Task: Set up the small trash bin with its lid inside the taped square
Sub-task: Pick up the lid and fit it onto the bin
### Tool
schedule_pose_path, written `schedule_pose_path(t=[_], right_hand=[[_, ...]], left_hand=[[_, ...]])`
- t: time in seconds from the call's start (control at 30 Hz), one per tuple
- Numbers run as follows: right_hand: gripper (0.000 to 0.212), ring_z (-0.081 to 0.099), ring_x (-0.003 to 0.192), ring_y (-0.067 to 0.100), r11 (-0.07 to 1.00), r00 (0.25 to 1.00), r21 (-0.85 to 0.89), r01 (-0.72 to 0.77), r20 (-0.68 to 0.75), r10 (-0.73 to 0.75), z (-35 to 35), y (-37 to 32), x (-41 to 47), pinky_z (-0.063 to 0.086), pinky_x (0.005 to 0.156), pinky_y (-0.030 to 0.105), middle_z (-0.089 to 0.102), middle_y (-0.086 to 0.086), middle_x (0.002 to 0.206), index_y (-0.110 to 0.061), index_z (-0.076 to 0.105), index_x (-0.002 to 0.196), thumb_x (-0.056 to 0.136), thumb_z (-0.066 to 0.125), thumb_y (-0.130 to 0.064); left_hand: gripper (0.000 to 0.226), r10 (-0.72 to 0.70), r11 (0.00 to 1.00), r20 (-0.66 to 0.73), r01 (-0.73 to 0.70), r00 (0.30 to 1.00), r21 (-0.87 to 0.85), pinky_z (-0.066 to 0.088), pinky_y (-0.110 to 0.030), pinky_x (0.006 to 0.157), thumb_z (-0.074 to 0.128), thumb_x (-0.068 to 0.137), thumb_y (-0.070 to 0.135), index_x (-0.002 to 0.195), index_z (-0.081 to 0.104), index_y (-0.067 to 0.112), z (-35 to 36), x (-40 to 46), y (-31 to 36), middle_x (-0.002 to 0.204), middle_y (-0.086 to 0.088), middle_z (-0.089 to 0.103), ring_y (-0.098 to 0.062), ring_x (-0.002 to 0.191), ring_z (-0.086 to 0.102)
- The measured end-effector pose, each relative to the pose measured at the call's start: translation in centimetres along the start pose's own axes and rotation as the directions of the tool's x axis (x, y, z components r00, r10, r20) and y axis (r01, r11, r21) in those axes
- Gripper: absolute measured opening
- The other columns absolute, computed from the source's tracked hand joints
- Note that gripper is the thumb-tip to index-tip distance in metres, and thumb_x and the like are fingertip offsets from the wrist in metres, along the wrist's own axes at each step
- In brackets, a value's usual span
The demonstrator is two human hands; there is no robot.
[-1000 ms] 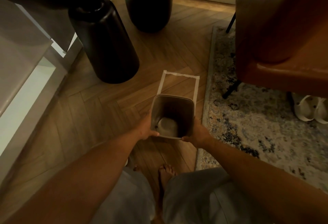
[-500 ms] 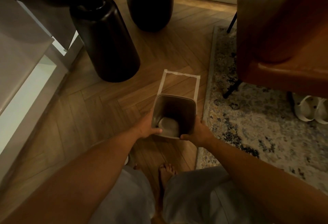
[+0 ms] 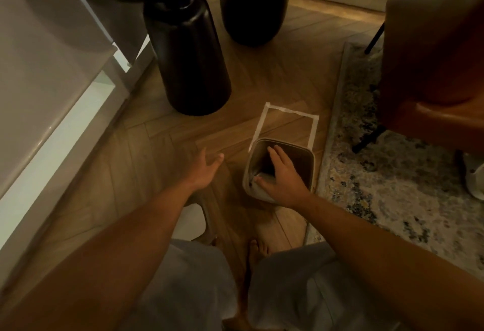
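Note:
The small beige trash bin (image 3: 301,148) stands upright on the wood floor, its top covering the near end of the white taped square (image 3: 290,113). Most of the square lies bare beyond it. A pale lid (image 3: 263,176) lies inside the bin, low on the near side. My right hand (image 3: 282,178) reaches into the bin's mouth with fingers spread, thumb by the lid. My left hand (image 3: 204,171) hovers open to the left of the bin, apart from it. The bin's base is hidden.
Two thick dark table legs (image 3: 188,63) (image 3: 254,3) stand behind the square on the left. A patterned rug (image 3: 379,173) borders the square on the right, with a brown leather chair (image 3: 432,55) on it. A white cabinet (image 3: 52,95) runs along the left.
Both hands let go of the bin's sides, and it now rests on the floor. My left hand moved off to the left. My right hand went into the bin's opening.

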State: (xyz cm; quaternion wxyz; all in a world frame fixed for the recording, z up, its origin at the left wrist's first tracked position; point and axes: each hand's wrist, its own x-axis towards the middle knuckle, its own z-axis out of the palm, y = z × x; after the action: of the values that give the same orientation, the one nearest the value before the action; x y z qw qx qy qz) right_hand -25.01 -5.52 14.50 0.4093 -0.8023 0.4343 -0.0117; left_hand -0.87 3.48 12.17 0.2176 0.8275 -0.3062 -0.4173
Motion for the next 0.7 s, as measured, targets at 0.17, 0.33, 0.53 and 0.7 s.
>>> schedule_pose_path(t=[0.17,0.33,0.53,0.7], right_hand=[[0.095,0.011,0.16,0.022,0.999,1.0,0.017,0.029,-0.011,-0.029,0.4,-1.3,0.7,0.025,0.125,0.041,0.001,-0.001,0.176,-0.022,0.013,0.167,0.095,0.069,-0.05],[0.089,0.018,0.159,0.025,0.996,0.998,-0.068,0.062,0.005,-0.062,2.1,-3.4,2.2,0.03,0.121,0.043,0.006,0.001,0.175,-0.021,0.018,0.166,0.097,0.066,-0.049],[0.087,0.017,0.16,0.027,0.985,0.985,-0.131,0.11,0.144,-0.09,8.0,-5.8,5.7,0.033,0.123,0.051,0.011,0.004,0.175,-0.022,0.018,0.166,0.097,0.066,-0.045],[0.087,0.026,0.157,0.032,0.983,0.961,-0.16,0.089,0.273,-0.043,12.7,-6.2,8.6,0.036,0.121,0.049,0.018,0.008,0.173,-0.018,0.014,0.166,0.099,0.063,-0.045]], left_hand=[[0.095,-0.015,1.0,-0.025,0.014,1.0,-0.025,0.028,-0.052,0.121,0.041,0.089,0.076,0.162,0.015,0.021,-0.4,-0.4,-1.3,0.167,-0.009,0.027,-0.032,0.151,0.031],[0.084,-0.03,0.999,-0.053,0.028,0.998,-0.038,0.025,-0.047,0.121,0.041,0.098,0.065,0.162,0.018,0.015,-1.5,-0.8,-3.1,0.167,-0.012,0.027,-0.032,0.152,0.03],[0.069,-0.091,0.996,-0.118,0.087,0.989,-0.037,0.032,-0.042,0.115,0.04,0.105,0.053,0.156,0.033,0.007,-4.4,-1.9,-8.3,0.159,-0.017,0.039,-0.034,0.144,0.041],[0.064,-0.199,0.98,-0.07,0.2,0.977,0.002,0.038,-0.041,0.107,0.037,0.107,0.047,0.153,0.037,0.001,-5.0,-1.2,-14.1,0.156,-0.022,0.043,-0.039,0.14,0.045]])
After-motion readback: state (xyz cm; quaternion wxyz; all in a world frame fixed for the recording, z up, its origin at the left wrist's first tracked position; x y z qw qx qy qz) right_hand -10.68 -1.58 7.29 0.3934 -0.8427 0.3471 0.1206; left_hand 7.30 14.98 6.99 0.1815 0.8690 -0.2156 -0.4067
